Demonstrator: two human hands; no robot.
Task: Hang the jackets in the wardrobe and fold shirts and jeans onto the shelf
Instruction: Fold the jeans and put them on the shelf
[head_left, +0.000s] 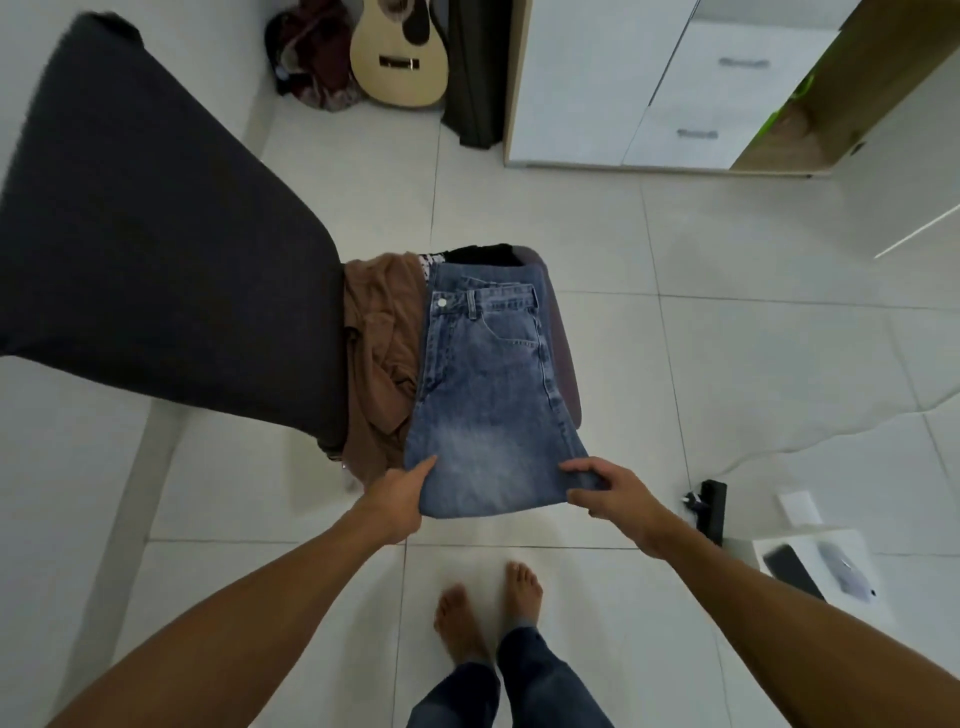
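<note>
Folded blue jeans (488, 384) lie lengthwise on a chair seat (563, 358), waistband at the far end. My left hand (400, 493) grips the near left corner of the jeans, thumb on top. My right hand (610, 491) grips the near right corner, fingers curled over the edge. A crumpled brown garment (379, 353) lies beside the jeans on the left. Under the far end of the jeans show a black garment (485, 253) and a black-and-white patterned one (430, 260). The white wardrobe (649, 88) stands at the far right with one door (810, 98) swung open.
The chair's dark grey backrest (145, 234) fills the left. A guitar (400, 52), a dark red bag (311, 57) and a black case (475, 73) lean in the far corner. A black device (711, 509) and a white box (815, 561) sit on the tiled floor at right.
</note>
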